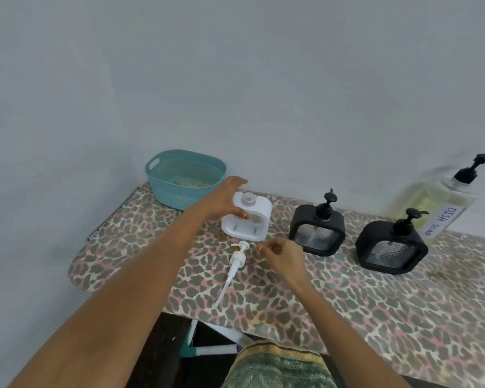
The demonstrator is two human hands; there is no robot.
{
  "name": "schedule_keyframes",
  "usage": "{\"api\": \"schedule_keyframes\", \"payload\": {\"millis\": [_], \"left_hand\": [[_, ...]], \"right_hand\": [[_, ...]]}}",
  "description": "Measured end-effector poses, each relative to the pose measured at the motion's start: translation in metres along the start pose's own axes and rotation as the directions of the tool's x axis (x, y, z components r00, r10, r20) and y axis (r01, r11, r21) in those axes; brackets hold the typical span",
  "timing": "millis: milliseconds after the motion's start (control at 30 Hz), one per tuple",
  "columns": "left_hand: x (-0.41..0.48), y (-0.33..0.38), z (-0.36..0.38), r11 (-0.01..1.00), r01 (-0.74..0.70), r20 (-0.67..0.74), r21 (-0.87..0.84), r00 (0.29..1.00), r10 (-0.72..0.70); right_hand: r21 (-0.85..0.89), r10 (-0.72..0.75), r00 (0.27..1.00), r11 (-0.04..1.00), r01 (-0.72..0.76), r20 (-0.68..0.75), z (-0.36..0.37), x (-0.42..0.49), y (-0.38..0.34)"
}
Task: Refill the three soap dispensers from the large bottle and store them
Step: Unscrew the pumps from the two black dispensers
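- White pump lies flat on the leopard-print surface, tube pointing toward the person.
- Right hand hovers just right of the pump head, fingers loosely curled, holding nothing seen.
- Left hand grips the white dispenser by its left side. It stands upright with its neck uncapped.
- Two black dispensers stand to the right, pumps fitted.
- Large bottle labelled DISH SOAP stands at far right by the wall.
- Teal basket sits at far left.

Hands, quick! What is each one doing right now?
Left hand: holds the white soap dispenser.
Right hand: open, holding nothing, beside the white pump.
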State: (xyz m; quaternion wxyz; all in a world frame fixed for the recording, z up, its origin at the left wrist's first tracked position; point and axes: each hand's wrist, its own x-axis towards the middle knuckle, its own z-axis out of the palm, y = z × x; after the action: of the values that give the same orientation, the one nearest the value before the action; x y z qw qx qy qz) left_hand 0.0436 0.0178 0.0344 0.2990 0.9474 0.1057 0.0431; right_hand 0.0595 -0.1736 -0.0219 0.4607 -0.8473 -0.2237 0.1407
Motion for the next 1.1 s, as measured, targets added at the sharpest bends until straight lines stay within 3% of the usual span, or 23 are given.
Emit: {"api": "schedule_keyframes", "payload": {"millis": [100,233,367,500,633,800,1100], "left_hand": [[0.003,0.027,0.001,0.993,-0.090,-0.067,-0.072,0.994,0.085],[0.011,0.067,0.024,0.946,-0.141,-0.062,-0.292,0.990,0.128],[0.023,0.088,0.062,0.970,-0.135,0.027,-0.200,0.989,0.143],[0.032,0.097,0.088,0.988,-0.096,0.035,-0.121,0.994,0.101],[0.038,0.099,0.093,0.977,-0.105,0.015,-0.184,0.994,0.109],[0.041,0.093,0.092,0.964,-0.098,-0.012,-0.246,0.995,0.098],[0.042,0.087,0.089,0.965,-0.119,0.028,-0.235,0.991,0.129]], "right_hand": [[-0.016,-0.077,0.985,0.997,0.075,-0.152,-0.031,0.001,0.002],[0.028,-0.079,0.924,0.995,0.096,-0.373,-0.070,0.007,0.007],[0.033,-0.057,0.872,0.996,0.084,-0.486,-0.092,0.020,0.011],[0.002,-0.049,0.891,0.998,0.056,-0.452,-0.099,0.037,0.014],[-0.077,-0.048,0.935,0.997,0.022,-0.352,-0.097,0.053,0.020],[-0.143,-0.091,0.940,0.989,0.046,-0.328,-0.097,0.059,0.020],[-0.147,-0.118,0.965,0.986,0.085,-0.234,-0.107,0.063,0.019]]}}
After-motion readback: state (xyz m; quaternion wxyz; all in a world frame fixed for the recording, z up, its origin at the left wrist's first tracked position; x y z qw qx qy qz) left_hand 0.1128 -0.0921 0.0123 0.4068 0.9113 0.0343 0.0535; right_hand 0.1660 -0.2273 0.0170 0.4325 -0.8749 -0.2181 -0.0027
